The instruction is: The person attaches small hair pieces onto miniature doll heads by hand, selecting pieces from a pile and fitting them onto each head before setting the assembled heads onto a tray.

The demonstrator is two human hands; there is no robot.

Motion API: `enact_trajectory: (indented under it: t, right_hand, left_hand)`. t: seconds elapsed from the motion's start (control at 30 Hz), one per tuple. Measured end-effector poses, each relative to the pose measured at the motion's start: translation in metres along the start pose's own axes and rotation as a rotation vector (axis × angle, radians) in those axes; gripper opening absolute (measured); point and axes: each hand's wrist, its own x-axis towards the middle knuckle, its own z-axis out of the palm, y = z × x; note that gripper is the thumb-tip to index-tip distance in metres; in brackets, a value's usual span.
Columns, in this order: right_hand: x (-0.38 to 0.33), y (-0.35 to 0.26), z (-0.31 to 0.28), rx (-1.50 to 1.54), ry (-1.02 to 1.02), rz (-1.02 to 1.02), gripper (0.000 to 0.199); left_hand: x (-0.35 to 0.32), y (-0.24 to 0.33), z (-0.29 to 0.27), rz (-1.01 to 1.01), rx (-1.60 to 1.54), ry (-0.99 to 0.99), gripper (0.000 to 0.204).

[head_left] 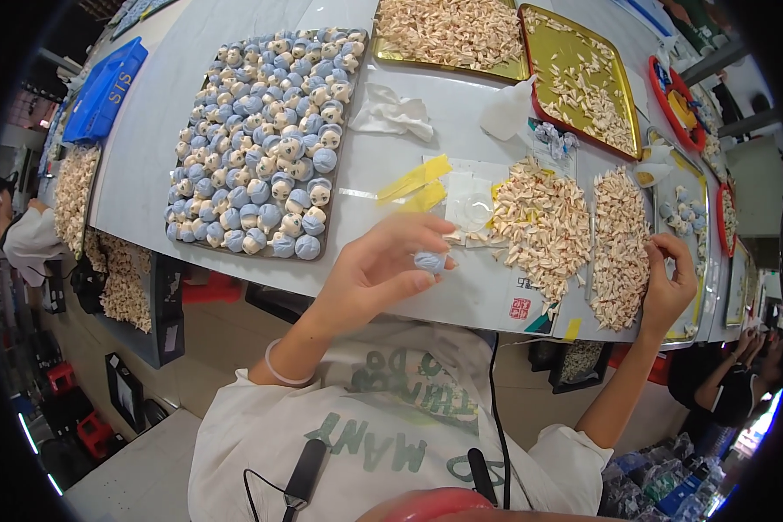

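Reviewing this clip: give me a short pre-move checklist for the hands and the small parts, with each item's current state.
1. Left hand holds a blue doll head in its fingertips: ok.
2. Right hand rests at the beige parts pile: ok.
3. Right hand has a part pinched: cannot tell.
4. Tray of blue doll heads lies flat on the table: ok.
5. Second beige pile apart from the first: ok.

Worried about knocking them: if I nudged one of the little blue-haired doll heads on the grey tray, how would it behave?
The doll heads look rounded, so a nudged one would probably roll. They seem light: the left hand pinches one with its fingertips. Packed close on the tray, neighbours would likely stop it.
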Motion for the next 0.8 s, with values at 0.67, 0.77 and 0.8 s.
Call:
enact_trajectory:
  t: [0.67,0.77,0.8]
  right_hand:
    - [0.014,-0.089,0.076,0.524,-0.287,-0.093,0.014]
    - [0.014,-0.104,0.092,0.458,-0.497,-0.114,0.014]
    - [0.013,-0.108,0.096,0.438,-0.575,-0.080,0.013]
  left_hand:
    - [0.006,-0.008,-0.011,0.052,-0.005,-0.014,0.025]
    - [0.003,-0.006,-0.014,0.064,0.112,-0.028,0.033]
    - [0.003,-0.007,-0.014,0.075,0.195,-0.022,0.036]
